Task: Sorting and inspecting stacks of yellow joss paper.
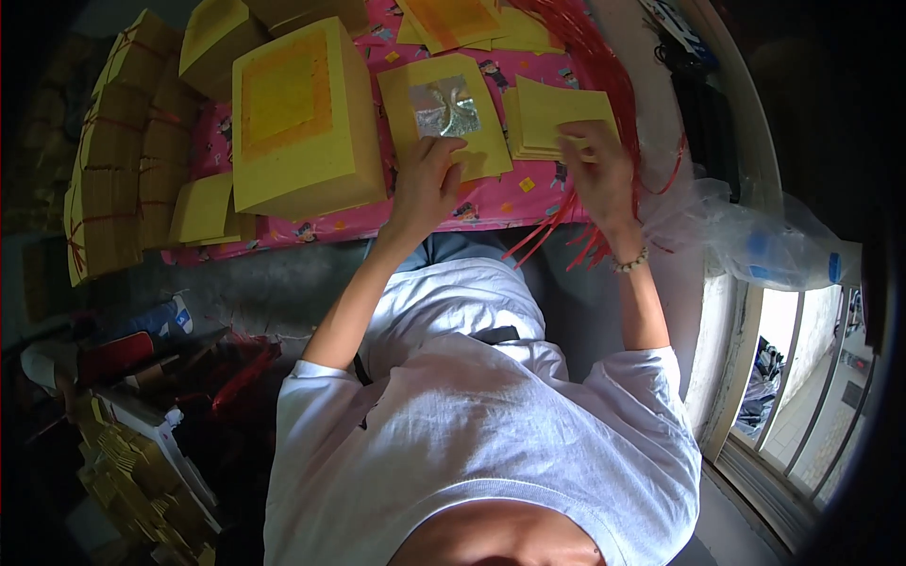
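Observation:
A yellow paper sheet [392,85] with a shiny silver foil square [448,107] on it lies on the pink patterned table cover. At the foil's near edge rests my left hand [429,184], fingers bent over the paper, thumb apart. To the right is a small stack of yellow sheets [552,108], slightly fanned. My right hand [601,174], with a beaded bracelet on its wrist, hovers at that stack's right side. Its fingers are loosely bent and a little blurred, with a gap between them; no held sheet shows. Whether its fingertips touch the stack is unclear.
A tall yellow paper block [307,123] with an orange-edged square stands left of the sheet. Tied paper bundles [109,170] are piled farther left. Red strands [618,71] hang over the table's right side, near a clear plastic bag [755,236] and a barred window [802,377].

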The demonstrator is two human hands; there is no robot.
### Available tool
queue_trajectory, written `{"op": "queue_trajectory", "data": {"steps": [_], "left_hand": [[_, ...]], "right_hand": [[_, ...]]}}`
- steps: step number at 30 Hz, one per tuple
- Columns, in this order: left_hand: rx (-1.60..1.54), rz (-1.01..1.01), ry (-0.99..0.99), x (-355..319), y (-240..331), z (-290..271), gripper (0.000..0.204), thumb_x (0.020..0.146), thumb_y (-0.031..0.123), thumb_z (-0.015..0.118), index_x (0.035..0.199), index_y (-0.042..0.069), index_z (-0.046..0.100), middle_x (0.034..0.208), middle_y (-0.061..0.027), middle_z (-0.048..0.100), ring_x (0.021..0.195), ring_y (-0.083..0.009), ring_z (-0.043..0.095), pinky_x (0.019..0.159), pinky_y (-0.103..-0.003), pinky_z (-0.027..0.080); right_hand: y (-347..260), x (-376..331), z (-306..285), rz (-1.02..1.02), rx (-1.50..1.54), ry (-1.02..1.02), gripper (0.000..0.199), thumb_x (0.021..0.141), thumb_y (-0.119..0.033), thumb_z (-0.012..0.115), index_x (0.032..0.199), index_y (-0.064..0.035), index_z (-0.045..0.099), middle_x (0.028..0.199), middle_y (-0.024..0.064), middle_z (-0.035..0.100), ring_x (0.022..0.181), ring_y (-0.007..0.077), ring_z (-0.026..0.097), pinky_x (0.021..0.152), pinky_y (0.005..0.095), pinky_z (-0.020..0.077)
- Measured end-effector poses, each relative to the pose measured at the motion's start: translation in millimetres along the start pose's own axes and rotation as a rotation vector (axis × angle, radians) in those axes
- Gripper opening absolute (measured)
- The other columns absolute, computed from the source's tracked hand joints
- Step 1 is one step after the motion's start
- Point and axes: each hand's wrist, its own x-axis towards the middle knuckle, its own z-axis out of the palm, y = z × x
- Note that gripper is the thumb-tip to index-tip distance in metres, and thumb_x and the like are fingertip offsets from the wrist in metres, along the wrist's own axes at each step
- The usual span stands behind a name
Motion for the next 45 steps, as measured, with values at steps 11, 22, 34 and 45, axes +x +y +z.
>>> {"op": "queue_trajectory", "data": {"steps": [11, 22, 34, 45], "left_hand": [[0.337, -0.094, -0.124, -33.4, -19.0, -7.1, 0.034, 0.078, 0.007, 0.063, 0.11, 0.005, 0.052, 0.101, -0.0156, 0.055, 0.096, -0.0394, 0.052, 0.087, -0.047, 0.043], [0.674, 0.123, -0.115, -38.2, -29.1, 1.5, 0.024, 0.073, 0.004, 0.06, 0.095, 0.003, 0.05, 0.091, -0.0126, 0.052, 0.093, -0.029, 0.057, 0.069, -0.032, 0.053], [0.486, -0.092, -0.081, -33.3, -26.9, 2.5, 0.022, 0.074, -0.004, 0.052, 0.095, 0.002, 0.048, 0.088, -0.0175, 0.055, 0.087, -0.0364, 0.057, 0.069, -0.043, 0.05], [0.459, -0.127, -0.048, -30.8, -24.7, 4.7, 0.027, 0.07, -0.008, 0.055, 0.094, 0.001, 0.048, 0.09, -0.0182, 0.056, 0.088, -0.0382, 0.057, 0.07, -0.044, 0.049]], "right_hand": [[-7.3, -7.3, 95.2, -0.486, -0.319, -0.382, 0.038, 0.073, -0.001, 0.057, 0.112, 0.0005, 0.055, 0.11, 0.0159, 0.057, 0.105, 0.0318, 0.055, 0.088, 0.039, 0.047], [-0.2, 5.1, 96.2, -0.481, -0.269, -0.547, 0.03, 0.074, -0.002, 0.054, 0.104, 0.0009, 0.055, 0.096, 0.0142, 0.055, 0.096, 0.0296, 0.057, 0.08, 0.0376, 0.0492], [-19.3, 15.6, 77.7, -0.442, -0.159, -0.306, 0.031, 0.071, 0.002, 0.057, 0.102, 0.0011, 0.058, 0.099, 0.0161, 0.057, 0.092, 0.0322, 0.057, 0.082, 0.0393, 0.0482], [-9.2, -20.0, 87.5, -0.328, -0.433, -0.326, 0.026, 0.074, -0.009, 0.066, 0.099, -0.0072, 0.06, 0.084, 0.0077, 0.059, 0.066, 0.0261, 0.062, 0.056, 0.0354, 0.0502]]}}
